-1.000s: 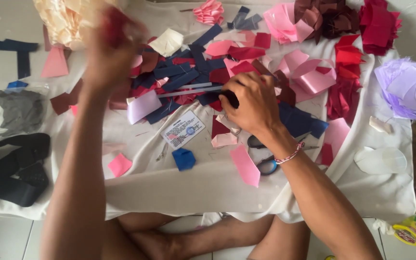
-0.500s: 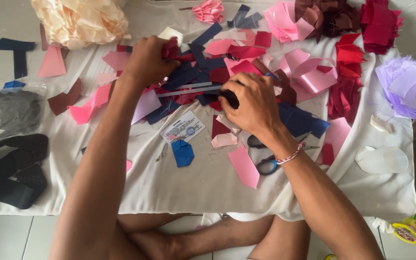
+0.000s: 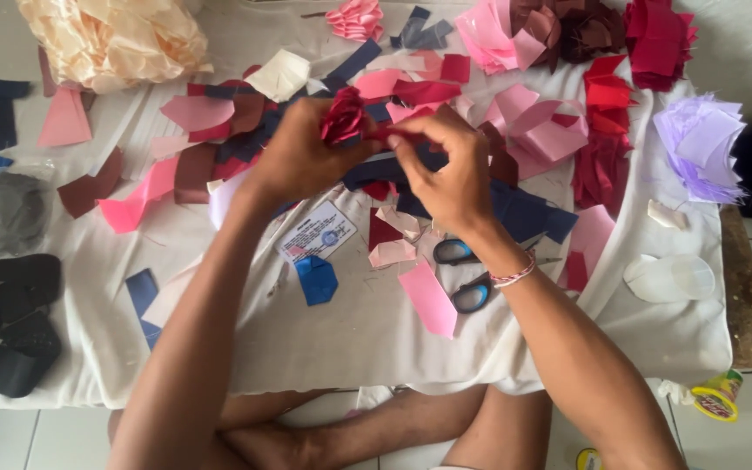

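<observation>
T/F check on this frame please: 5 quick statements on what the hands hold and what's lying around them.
1. The left hand holds a dark red fabric rosette. True.
2. The right hand grips the scissors. False: the blue-handled scissors lie on the white cloth, under the right wrist, untouched.
3. The right hand's fingers pinch a strip of red fabric beside the rosette. True.
4. The purple paper stack sits at the far left. False: the purple stack is at the right edge; the left corner holds a cream ruffled bundle.
5. A small blue fabric piece lies on the cloth near a white printed card. True.
</observation>
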